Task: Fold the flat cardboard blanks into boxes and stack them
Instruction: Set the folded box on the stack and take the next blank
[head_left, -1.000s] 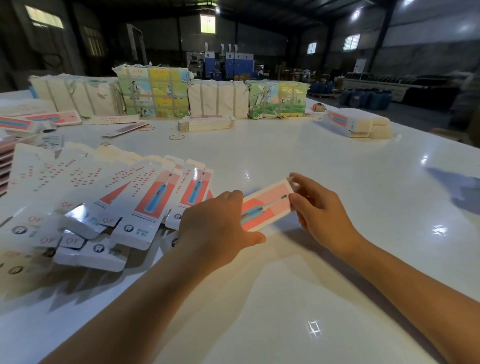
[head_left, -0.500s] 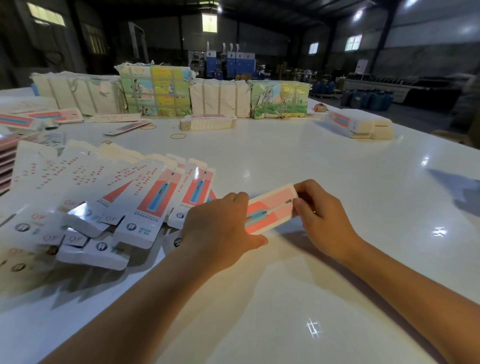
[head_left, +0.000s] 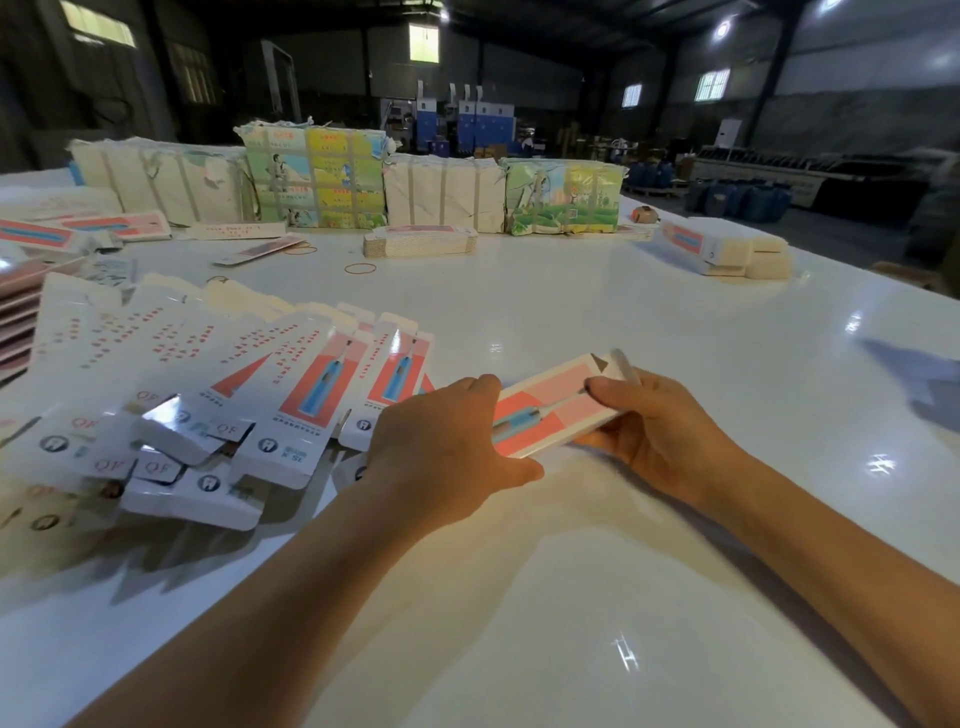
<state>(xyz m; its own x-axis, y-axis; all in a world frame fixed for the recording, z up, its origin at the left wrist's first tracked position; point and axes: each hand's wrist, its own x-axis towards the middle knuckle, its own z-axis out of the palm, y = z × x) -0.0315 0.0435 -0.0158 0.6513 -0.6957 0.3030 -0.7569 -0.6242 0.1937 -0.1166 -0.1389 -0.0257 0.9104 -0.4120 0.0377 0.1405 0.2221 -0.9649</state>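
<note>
1. In the centre of the frame, both hands held one pink and white box just above the white table. The box was printed with a blue electric toothbrush.
2. The left hand covered the near end of the box, its fingers curled over the top and its thumb stretched along the lower edge.
3. The right hand gripped the far end, the fingers bent around it, and a white end flap stood up above them.
4. At the left of the frame the flat blanks lay spread like a fan, touching each other. The letters "QF" in red and a round tooth logo were readable on them; the smaller red text was too blurred to read.
5. In the upper middle, a small pile of blanks lay in front of wrapped bundles, some with colourful pictures.
6. Two rubber bands lay near that pile.
7. At the upper right, a few finished boxes sat together, well apart from the hands.
</note>
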